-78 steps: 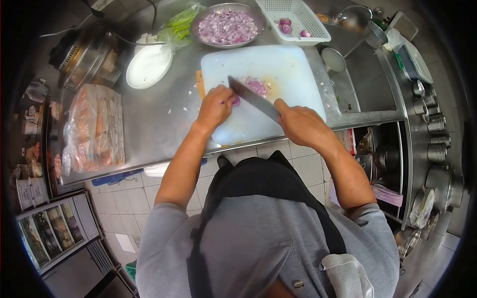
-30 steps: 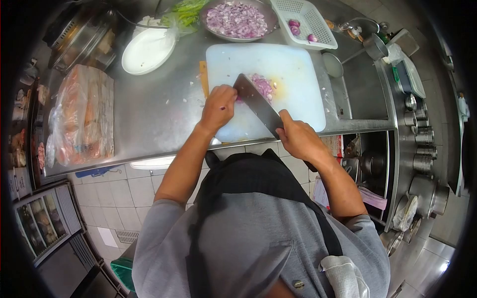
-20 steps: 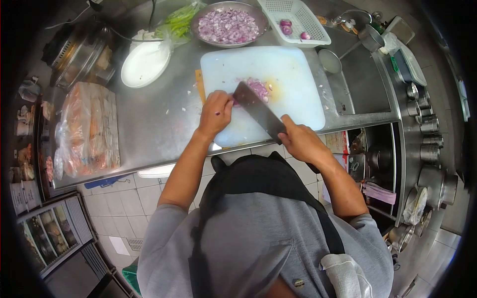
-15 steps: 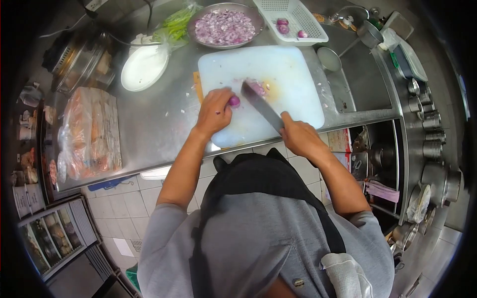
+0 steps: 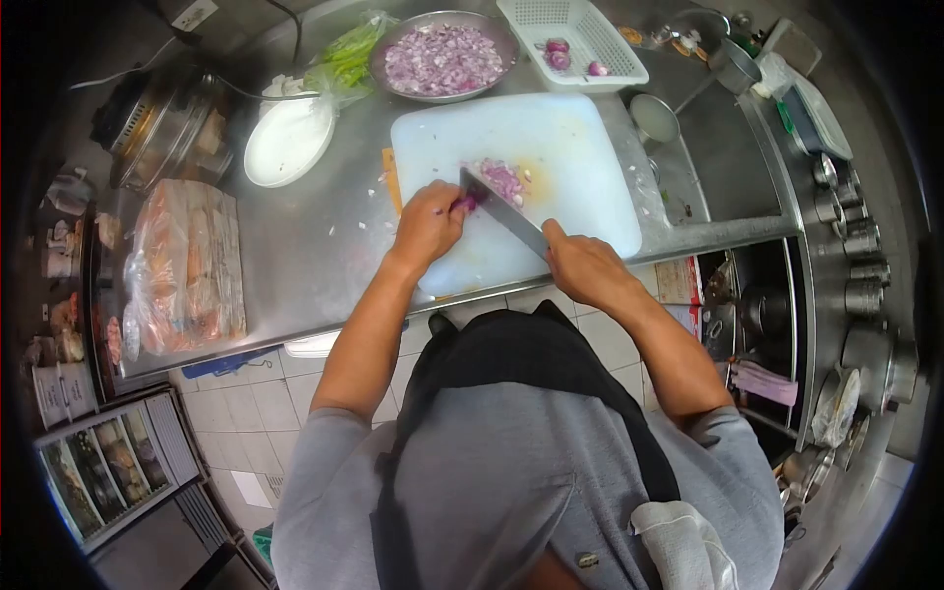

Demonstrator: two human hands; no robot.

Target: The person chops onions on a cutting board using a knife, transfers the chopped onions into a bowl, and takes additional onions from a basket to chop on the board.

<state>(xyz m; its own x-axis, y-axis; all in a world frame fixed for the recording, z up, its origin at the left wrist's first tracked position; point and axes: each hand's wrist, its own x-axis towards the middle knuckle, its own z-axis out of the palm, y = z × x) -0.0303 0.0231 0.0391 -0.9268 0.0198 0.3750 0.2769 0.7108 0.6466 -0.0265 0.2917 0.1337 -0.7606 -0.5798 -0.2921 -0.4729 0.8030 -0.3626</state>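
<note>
On the white cutting board (image 5: 580, 187), my left hand (image 5: 429, 224) pinches a purple onion piece (image 5: 467, 203) near the board's left side. My right hand (image 5: 585, 264) is wrapped round the handle of a broad cleaver (image 5: 511, 218), whose tip end meets the onion beside my left fingertips. Chopped purple onion (image 5: 503, 180) lies in a small pile just beyond the blade. Behind the board stands a metal bowl (image 5: 378, 65) full of diced onion. A white perforated basket (image 5: 600, 39) to its right holds several purple onion pieces (image 5: 558, 57).
Left of the board are a white plate (image 5: 289, 143), bagged green vegetables (image 5: 351, 54) and a large plastic-wrapped package (image 5: 187, 265). A sink (image 5: 733, 167) and a ladle (image 5: 654, 118) are at the right. The metal counter's front edge (image 5: 344, 320) runs below my forearms.
Since half a second ago, the cleaver's tip end has moved left, from beside the onion pile onto the onion at my left fingers. My left hand has stayed nearly in place.
</note>
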